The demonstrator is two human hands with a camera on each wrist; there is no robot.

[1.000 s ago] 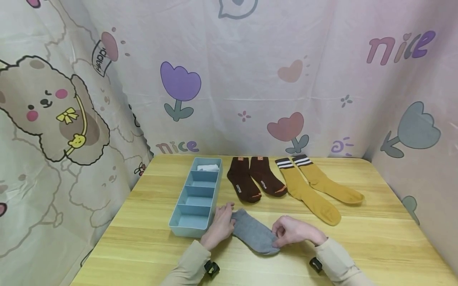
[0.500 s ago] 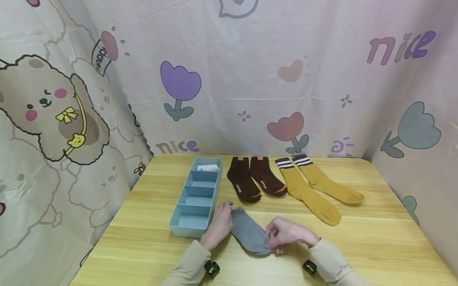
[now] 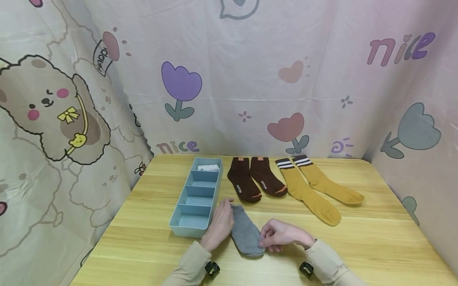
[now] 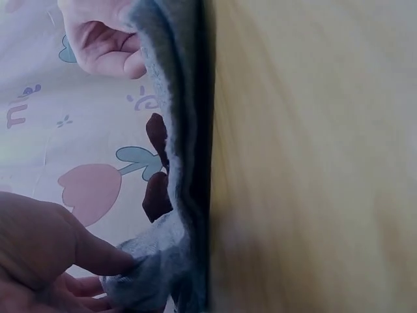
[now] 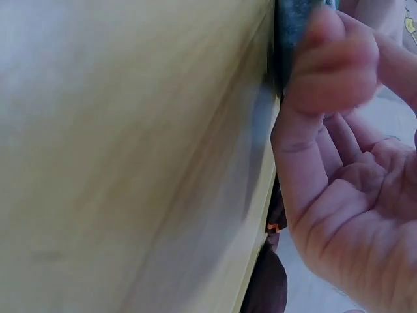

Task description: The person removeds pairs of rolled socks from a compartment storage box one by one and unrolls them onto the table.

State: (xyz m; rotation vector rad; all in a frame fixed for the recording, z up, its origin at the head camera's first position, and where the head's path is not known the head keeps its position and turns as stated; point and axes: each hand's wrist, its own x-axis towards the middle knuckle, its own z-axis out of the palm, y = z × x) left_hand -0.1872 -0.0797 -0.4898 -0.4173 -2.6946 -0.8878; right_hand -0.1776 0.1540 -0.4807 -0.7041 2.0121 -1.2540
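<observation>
A grey sock lies on the table in the head view, its cuff at the upper left and its toe toward the lower right. At the cuff my left hand pinches the fabric; the left wrist view shows the thumb on the sock and the fingers under it. My right hand pinches the sock's toe end between thumb and index finger. In the right wrist view the other fingers curl inward, and only a sliver of sock shows beyond them.
A blue divided box stands just left of my left hand, with white folded cloth in its far compartment. Two dark brown socks and two mustard socks with striped cuffs lie farther back. A printed curtain hangs behind the table.
My right hand has moved left with the toe end, so the sock now lies more upright in the head view. The left hand stays at the cuff, shifted slightly away from me.
</observation>
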